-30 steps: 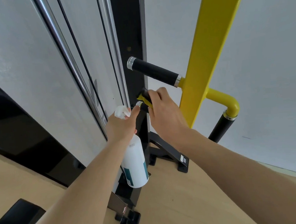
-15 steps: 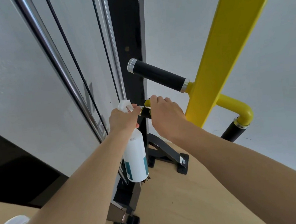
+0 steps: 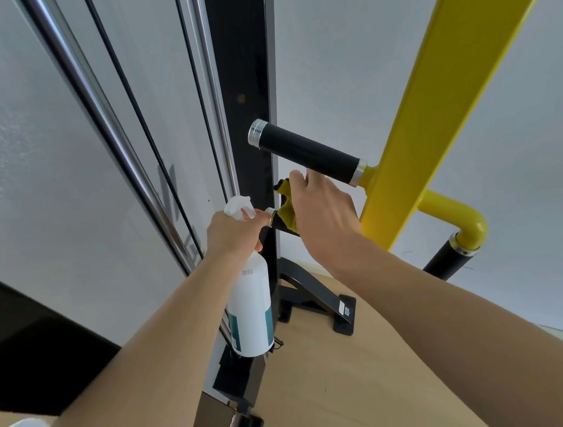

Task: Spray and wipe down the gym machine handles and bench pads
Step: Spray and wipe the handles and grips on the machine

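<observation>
While the right hand (image 3: 325, 216) curls over a yellow cloth (image 3: 287, 212), its fingers press the fabric down around a lower black handle (image 3: 275, 221), of which only the chrome-capped tip and a short stretch of black grip show past the cloth. That hand is seen from the back, knuckles up, wrist bent slightly, with the bare forearm running down to the lower right corner. Just to its left, the left hand (image 3: 232, 233) is clenched around the neck of a white spray bottle (image 3: 249, 306), the white trigger head sticking up above the knuckles and nearly touching the handle's tip; the bottle's body hangs below the fist, upright, with a teal band on its label. The left forearm stretches in from the bottom left. Above the right hand, an upper black handle (image 3: 305, 152) with chrome collars juts from the yellow frame bar (image 3: 433, 95), uncovered. Behind both hands stand a black upright post (image 3: 241, 62) and chrome guide rods (image 3: 90, 94), over a wooden floor (image 3: 358, 378).
</observation>
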`<state>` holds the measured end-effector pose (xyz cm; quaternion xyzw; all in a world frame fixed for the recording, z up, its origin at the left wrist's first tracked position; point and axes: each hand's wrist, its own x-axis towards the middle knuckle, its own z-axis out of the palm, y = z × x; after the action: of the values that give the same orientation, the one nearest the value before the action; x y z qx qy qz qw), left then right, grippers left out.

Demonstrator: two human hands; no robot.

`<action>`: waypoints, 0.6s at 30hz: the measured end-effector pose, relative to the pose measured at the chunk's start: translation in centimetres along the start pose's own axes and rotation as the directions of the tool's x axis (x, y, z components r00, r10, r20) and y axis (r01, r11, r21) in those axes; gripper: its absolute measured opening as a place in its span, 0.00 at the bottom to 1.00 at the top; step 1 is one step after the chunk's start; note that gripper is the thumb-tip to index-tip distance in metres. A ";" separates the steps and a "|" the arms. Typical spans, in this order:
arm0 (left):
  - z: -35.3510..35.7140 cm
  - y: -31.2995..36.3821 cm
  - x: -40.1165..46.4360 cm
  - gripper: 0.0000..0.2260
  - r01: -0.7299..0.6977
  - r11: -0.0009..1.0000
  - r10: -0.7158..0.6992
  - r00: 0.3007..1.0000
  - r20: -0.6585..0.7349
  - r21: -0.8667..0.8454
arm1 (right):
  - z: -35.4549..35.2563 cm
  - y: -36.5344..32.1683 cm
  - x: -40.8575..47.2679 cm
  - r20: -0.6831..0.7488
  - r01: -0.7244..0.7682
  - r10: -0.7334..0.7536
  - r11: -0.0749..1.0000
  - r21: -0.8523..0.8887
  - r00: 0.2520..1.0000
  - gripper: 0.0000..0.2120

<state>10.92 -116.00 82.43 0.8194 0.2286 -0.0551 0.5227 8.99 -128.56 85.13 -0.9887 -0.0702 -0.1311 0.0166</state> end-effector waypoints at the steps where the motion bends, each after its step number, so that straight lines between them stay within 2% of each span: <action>1: -0.1 0.0 -0.1 0.16 0.005 1.000 -0.005 1.000 0.001 0.004 | 0.0 0.0 0.0 -0.006 0.036 -0.036 0.998 -0.049 0.999 0.22; 3: -0.1 0.1 0.0 0.16 0.015 1.000 -0.015 1.000 0.006 0.000 | -0.3 0.0 -0.2 -0.026 0.094 -0.097 0.991 -0.094 0.995 0.19; 5: -0.1 0.0 0.0 0.13 0.002 1.000 -0.002 1.000 0.012 -0.008 | -0.4 -0.1 -0.8 -0.016 0.154 -0.155 0.988 -0.031 0.988 0.15; 7: -0.1 -0.3 0.2 0.09 -0.019 1.000 0.019 1.000 0.006 -0.011 | -0.3 -0.4 -1.9 0.042 0.227 -0.230 0.971 0.078 0.972 0.13; 10: -0.1 -0.6 0.2 0.10 -0.036 0.999 0.036 0.999 -0.007 -0.022 | 0.1 -0.6 -3.1 0.154 0.284 -0.302 0.950 0.130 0.941 0.15; 15: -0.1 -0.4 0.3 0.19 -0.021 1.000 0.021 1.000 0.010 -0.005 | 0.0 -0.4 -2.3 0.136 0.162 -0.180 0.978 0.130 0.974 0.19; 18: 0.0 -0.2 0.1 0.19 -0.004 1.000 0.004 1.000 0.019 0.009 | -0.8 -0.1 -1.5 0.000 0.014 -0.014 0.990 0.141 1.000 0.21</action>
<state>10.92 -115.86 82.24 0.8217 0.2219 -0.0627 0.5212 7.29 -128.67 85.54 -0.9847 -0.0860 -0.1251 0.0857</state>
